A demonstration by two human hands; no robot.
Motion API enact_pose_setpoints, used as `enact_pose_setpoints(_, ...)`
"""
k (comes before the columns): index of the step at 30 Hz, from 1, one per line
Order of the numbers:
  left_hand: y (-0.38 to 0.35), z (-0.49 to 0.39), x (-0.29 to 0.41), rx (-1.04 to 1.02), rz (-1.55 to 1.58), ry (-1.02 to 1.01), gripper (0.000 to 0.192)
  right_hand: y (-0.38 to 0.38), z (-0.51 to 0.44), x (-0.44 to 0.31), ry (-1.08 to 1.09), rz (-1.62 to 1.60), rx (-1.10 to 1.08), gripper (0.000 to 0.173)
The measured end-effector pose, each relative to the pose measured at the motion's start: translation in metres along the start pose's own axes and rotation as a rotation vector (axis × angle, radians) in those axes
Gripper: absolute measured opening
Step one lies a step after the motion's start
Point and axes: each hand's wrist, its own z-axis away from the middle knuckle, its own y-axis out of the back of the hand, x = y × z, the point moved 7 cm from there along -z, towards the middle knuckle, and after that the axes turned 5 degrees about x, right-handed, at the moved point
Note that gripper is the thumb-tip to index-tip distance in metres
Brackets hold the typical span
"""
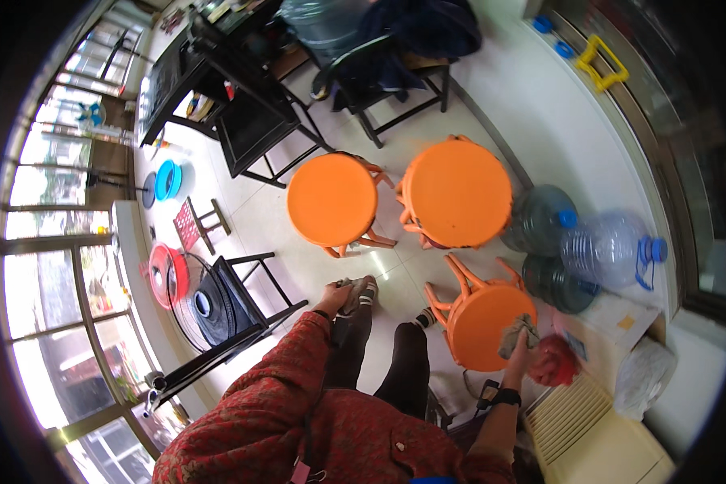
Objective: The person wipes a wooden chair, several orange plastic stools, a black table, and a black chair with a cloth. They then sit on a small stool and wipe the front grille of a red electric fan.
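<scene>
My left hand grips a crumpled grey-brown cloth low in front of me, beside my left foot. Over on the right, my right hand holds another bunched greyish cloth against the seat of an orange plastic stool. That stool is tilted, its legs pointing up and to the left. Farther ahead stand a second orange stool and, to its right, more orange stools with a round top, seemingly stacked.
Large water bottles stand along the right wall, near a red bag and a cream slatted appliance. Black chairs are ahead. At left are a black chair holding a fan-like round object, a red basin and a blue basin.
</scene>
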Motion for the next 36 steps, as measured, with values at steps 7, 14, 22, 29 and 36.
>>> enact_pose_setpoints(7,0.038,-0.021,-0.020,0.080,0.237,0.108,0.037,-0.269,0.076,-0.125,0.217,0.050,-0.704,0.037)
enact_pose_setpoints(14,0.083,-0.038,0.034,0.147,0.329,-0.114,0.041,-0.524,0.149,-0.182,0.719,0.414,-0.748,0.050)
enact_pose_setpoints(22,0.123,-0.107,0.073,0.045,0.699,-0.046,0.057,-0.555,0.261,-0.129,1.172,0.527,-1.155,0.044)
enact_pose_setpoints(29,0.111,-0.110,0.083,-0.047,0.994,0.122,0.044,-0.612,0.151,-0.148,0.917,0.626,-0.661,0.053)
enact_pose_setpoints(36,0.082,-0.089,0.037,0.106,1.043,0.096,0.037,-0.718,0.293,-0.199,1.578,0.520,-1.088,0.051)
